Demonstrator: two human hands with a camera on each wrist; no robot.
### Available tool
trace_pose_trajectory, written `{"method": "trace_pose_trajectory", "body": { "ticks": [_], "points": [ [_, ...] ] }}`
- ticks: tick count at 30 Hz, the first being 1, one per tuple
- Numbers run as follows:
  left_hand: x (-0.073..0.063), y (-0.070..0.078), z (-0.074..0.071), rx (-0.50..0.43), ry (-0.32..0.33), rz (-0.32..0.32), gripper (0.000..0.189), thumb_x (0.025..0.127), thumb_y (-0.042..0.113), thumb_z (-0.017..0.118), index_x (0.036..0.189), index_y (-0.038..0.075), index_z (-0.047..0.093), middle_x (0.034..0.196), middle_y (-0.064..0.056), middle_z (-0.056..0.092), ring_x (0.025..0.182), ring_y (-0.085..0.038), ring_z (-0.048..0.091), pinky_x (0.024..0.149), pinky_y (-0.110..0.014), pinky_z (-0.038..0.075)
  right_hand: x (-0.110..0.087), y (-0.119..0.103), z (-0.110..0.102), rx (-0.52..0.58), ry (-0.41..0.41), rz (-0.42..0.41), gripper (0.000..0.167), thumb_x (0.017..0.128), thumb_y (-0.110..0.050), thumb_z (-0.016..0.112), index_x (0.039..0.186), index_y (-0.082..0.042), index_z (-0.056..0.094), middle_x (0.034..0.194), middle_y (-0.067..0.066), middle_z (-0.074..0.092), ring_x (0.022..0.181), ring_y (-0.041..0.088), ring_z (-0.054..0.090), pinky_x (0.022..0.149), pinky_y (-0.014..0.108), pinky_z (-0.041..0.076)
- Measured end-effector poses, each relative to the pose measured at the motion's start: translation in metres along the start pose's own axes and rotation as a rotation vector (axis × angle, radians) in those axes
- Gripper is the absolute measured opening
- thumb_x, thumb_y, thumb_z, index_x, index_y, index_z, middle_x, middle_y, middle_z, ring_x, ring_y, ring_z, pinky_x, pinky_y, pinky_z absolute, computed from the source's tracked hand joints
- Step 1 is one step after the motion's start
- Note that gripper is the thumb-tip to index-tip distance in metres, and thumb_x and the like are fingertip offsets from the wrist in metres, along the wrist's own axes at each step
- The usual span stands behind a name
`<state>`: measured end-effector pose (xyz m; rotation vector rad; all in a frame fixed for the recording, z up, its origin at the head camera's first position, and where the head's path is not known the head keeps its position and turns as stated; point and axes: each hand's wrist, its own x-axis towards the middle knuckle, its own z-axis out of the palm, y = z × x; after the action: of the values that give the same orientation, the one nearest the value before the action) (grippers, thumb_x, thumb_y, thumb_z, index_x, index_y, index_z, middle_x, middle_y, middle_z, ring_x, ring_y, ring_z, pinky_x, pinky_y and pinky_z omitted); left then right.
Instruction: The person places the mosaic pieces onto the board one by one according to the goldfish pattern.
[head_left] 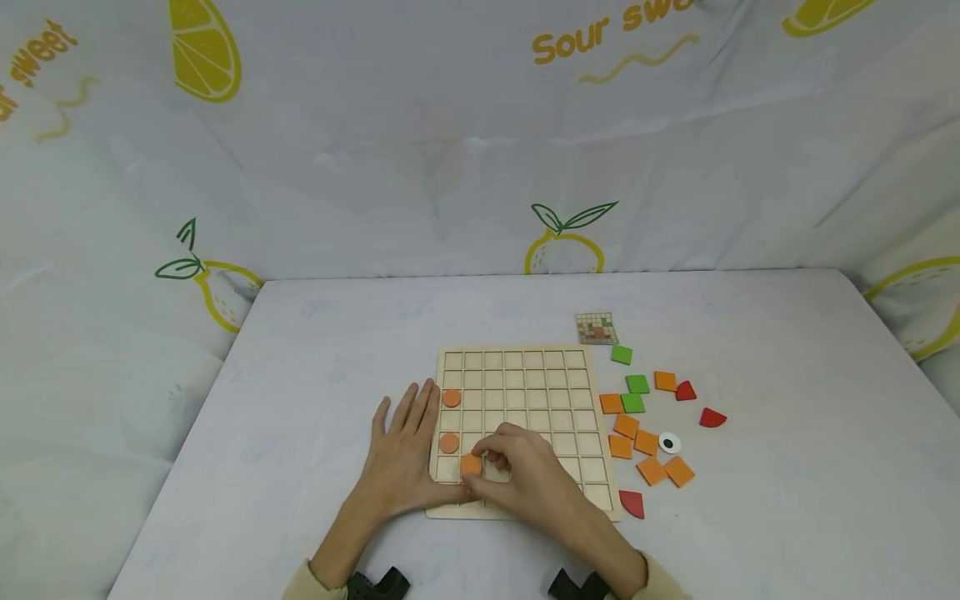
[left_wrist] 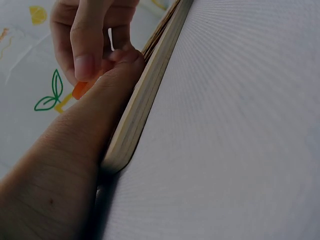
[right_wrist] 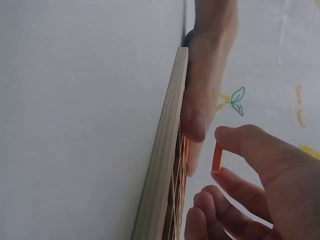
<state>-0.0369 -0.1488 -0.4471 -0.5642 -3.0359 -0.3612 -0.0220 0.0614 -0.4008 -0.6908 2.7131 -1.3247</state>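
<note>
My right hand pinches an orange square tile between thumb and forefinger. In the right wrist view the tile appears edge-on, a little above the wooden grid board. My left hand lies flat at the left side of the grid board, fingers straight and spread, with its thumb stretched along the lower rows. Two orange round tiles sit in the leftmost column: an upper disc and a lower disc, the lower one just up and left of the held tile.
Right of the board lie several loose orange squares, green squares, red quarter-round pieces and a white eye disc. A small pattern card rests behind the board's far right corner. White cloth with lemon prints hangs behind the table.
</note>
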Motion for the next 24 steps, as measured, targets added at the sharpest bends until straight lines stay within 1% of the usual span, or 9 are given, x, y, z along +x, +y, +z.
{"method": "trace_pose_trajectory", "body": {
  "ticks": [6,14,21,24],
  "points": [
    [0.0,0.001,-0.001,-0.002,0.0,0.0,0.143,0.06,0.087,0.071,0.164,0.004,0.018,0.172,-0.013,0.021,0.159,-0.035,0.021,0.122,-0.065,0.013,0.001,0.006,0.004,-0.013,-0.015,0.003,0.015,0.081,-0.018,0.085,0.091,-0.009,0.078,0.076,-0.005,0.06,0.068,0.002,0.05,0.061,0.015,0.045],
    [-0.001,0.0,-0.002,0.015,0.006,0.01,0.143,0.06,0.089,0.069,0.163,0.004,0.018,0.172,-0.013,0.02,0.159,-0.035,0.021,0.122,-0.065,0.013,0.001,0.011,0.01,-0.025,0.009,-0.005,0.014,0.081,-0.018,0.085,0.09,-0.009,0.078,0.074,-0.005,0.058,0.067,0.002,0.049,0.06,0.014,0.044],
    [-0.001,-0.001,-0.001,-0.015,-0.044,0.008,0.152,0.056,0.094,0.067,0.165,0.006,0.009,0.174,-0.011,0.01,0.162,-0.034,0.011,0.124,-0.065,0.007,0.0,0.011,0.01,-0.046,0.006,-0.001,0.015,0.08,-0.017,0.086,0.091,-0.009,0.079,0.073,-0.006,0.057,0.067,0.002,0.047,0.059,0.014,0.042],
    [-0.001,-0.002,-0.001,-0.021,-0.043,0.019,0.151,0.057,0.097,0.063,0.165,0.006,0.009,0.174,-0.011,0.009,0.162,-0.034,0.011,0.124,-0.066,0.006,0.0,0.011,0.011,-0.047,0.0,0.003,0.015,0.08,-0.016,0.085,0.092,-0.009,0.08,0.074,-0.006,0.057,0.067,0.002,0.047,0.06,0.014,0.042]
  ]
}}
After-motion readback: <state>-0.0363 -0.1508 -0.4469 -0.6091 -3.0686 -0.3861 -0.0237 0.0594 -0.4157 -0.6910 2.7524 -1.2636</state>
